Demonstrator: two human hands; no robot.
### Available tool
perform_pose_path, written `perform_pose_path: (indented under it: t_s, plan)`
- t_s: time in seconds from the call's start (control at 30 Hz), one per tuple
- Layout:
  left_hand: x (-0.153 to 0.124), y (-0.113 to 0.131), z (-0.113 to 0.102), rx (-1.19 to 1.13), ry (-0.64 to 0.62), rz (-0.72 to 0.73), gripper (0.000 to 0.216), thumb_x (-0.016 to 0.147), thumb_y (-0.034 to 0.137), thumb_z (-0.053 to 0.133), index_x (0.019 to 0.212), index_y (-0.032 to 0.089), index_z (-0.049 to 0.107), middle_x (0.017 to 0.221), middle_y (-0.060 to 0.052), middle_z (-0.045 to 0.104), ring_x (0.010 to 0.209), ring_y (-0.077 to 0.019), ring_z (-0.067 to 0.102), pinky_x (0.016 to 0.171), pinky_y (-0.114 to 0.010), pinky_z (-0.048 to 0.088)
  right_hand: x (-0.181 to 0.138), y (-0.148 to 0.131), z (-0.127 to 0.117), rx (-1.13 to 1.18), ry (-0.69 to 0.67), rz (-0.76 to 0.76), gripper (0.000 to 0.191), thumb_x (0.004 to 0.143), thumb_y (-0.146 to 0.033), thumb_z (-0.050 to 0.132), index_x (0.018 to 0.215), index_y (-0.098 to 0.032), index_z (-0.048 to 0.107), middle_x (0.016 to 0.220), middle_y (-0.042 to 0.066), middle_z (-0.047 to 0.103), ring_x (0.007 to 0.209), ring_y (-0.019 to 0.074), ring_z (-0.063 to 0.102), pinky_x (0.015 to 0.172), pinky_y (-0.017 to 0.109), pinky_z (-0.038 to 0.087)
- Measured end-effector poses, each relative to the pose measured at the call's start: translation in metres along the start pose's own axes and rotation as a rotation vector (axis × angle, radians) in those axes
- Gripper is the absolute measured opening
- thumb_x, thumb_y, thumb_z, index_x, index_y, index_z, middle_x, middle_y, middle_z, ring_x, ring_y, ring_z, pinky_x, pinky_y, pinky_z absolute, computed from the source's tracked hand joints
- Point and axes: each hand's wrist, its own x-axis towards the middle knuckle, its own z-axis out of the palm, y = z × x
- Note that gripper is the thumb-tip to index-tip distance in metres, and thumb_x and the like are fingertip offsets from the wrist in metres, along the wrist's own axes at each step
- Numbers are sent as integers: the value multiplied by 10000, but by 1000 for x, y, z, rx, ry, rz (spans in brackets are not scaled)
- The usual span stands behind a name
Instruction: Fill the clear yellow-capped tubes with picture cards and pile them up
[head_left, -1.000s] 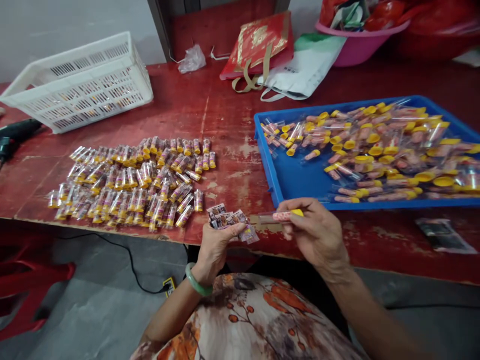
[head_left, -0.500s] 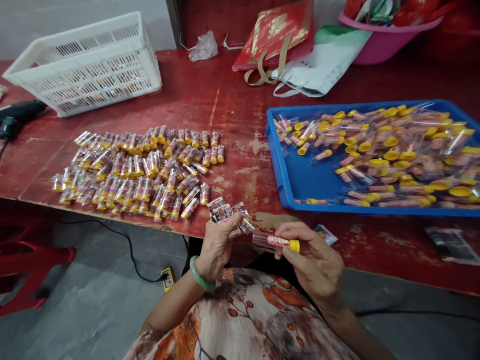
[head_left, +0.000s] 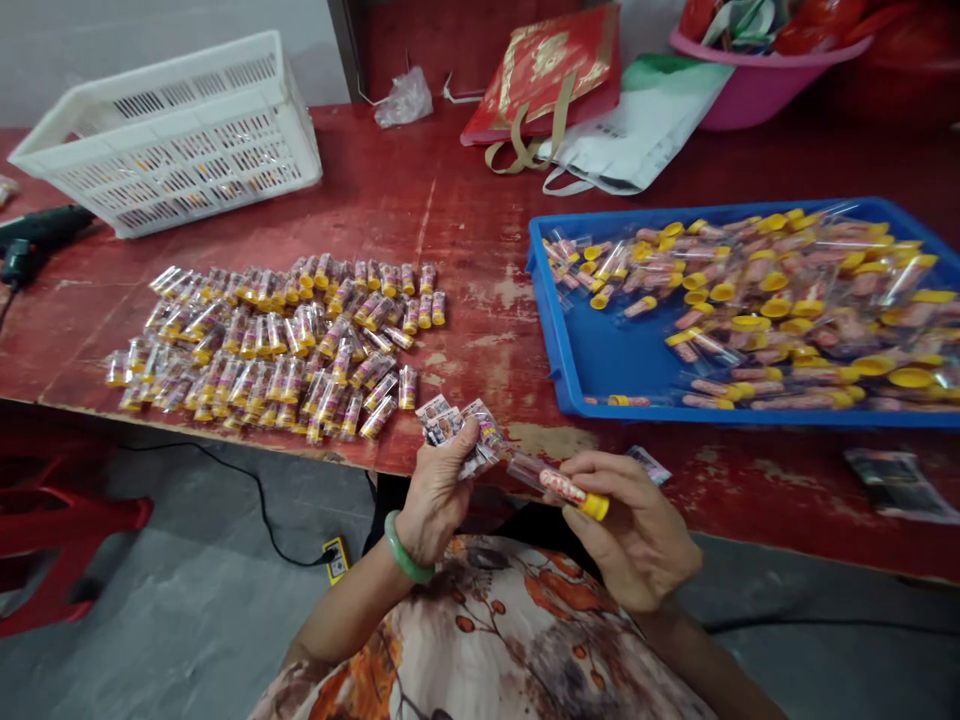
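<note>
Several printed plastic sleeves (head_left: 480,425) are pinched under the thumb of my left hand (head_left: 439,490), in front of the table edge. My right hand (head_left: 637,525) holds a clear tube with a yellow cap (head_left: 562,487) by its capped end. Red and white filling shows inside the tube, and its clear end points at the sleeves. Whether the tube touches them I cannot tell. To the left, rows of sleeved tubes (head_left: 255,340) lie on the red table. On the right, a blue tray (head_left: 559,350) bears many tubes with yellow caps (head_left: 780,280).
A white plastic basket (head_left: 202,150) stands at the back left, near a dark tool with a cord (head_left: 41,230). Behind the tray are a red bag (head_left: 551,65), a white bag (head_left: 630,140) and a pink basin (head_left: 757,80). Flat packets (head_left: 900,485) lie at the front right.
My right hand has shifted slightly right and down, and the tube has gone from nearly level to tilted, its cap end lower. My left hand keeps its hold on the sleeves.
</note>
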Motion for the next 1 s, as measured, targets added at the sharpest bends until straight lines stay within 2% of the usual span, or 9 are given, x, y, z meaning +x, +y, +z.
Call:
perform_pose_path:
  t_s: [0.23, 0.33, 0.4, 0.47, 0.53, 0.67, 0.9, 1.0]
  plan:
    - [-6, 3, 3, 24, 35, -77, 426, 458, 280, 928, 772, 121, 689, 713, -6, 705, 596, -122, 643, 563, -221, 548, 2, 8, 2, -154, -39, -158, 378, 777, -38, 618, 1128, -178, 614, 1072, 99, 633, 947, 228, 634, 773, 385, 553]
    - [-5, 2, 2, 14, 15, -60, 400, 489, 272, 919, 777, 119, 687, 708, -3, 702, 591, -115, 641, 560, -213, 546, -1, 11, 3, -250, -68, -276, 465, 759, -11, 626, 1195, -166, 592, 1109, 110, 636, 977, 233, 640, 785, 377, 560]
    - [-3, 1, 1, -11, 16, -38, 383, 508, 255, 913, 781, 116, 683, 712, -3, 700, 587, -109, 638, 562, -208, 542, -1, 10, 4, -275, -57, -304, 484, 754, -5, 629, 1210, -161, 585, 1110, 113, 637, 976, 232, 643, 785, 374, 567]
    - [-1, 2, 1, -32, 34, -38, 379, 504, 228, 913, 779, 112, 679, 724, -10, 704, 600, -115, 645, 581, -219, 551, 0, 7, 4, -257, -10, -253, 431, 760, -19, 630, 1165, -166, 605, 1071, 106, 644, 946, 227, 644, 772, 376, 568]
    - [1, 3, 0, -35, 49, -47, 374, 494, 190, 913, 774, 109, 678, 733, -15, 706, 614, -127, 655, 589, -232, 563, 1, 4, 3, -196, 38, -136, 330, 781, -53, 623, 1085, -182, 630, 1022, 92, 642, 906, 218, 640, 746, 375, 569]
    - [4, 5, -4, -10, 60, -72, 324, 536, 144, 888, 781, 107, 678, 727, -15, 702, 599, -130, 655, 532, -227, 558, 1, 3, 0, -49, 100, 60, 193, 817, -151, 615, 1004, -188, 645, 1008, 93, 622, 855, 213, 634, 675, 357, 564]
    - [2, 5, -6, 28, 71, -89, 312, 555, 224, 891, 748, 119, 669, 684, 4, 675, 553, -113, 628, 480, -214, 545, -4, 5, 1, 73, 146, 132, 203, 795, -147, 641, 991, -199, 657, 1010, 78, 621, 837, 203, 632, 688, 356, 544]
    - [0, 4, -6, 20, 73, -81, 337, 535, 256, 901, 716, 121, 651, 654, 13, 652, 545, -107, 616, 469, -202, 531, -5, 4, 2, 122, 166, 129, 211, 797, -133, 638, 993, -206, 661, 1000, 73, 613, 822, 199, 630, 630, 327, 536]
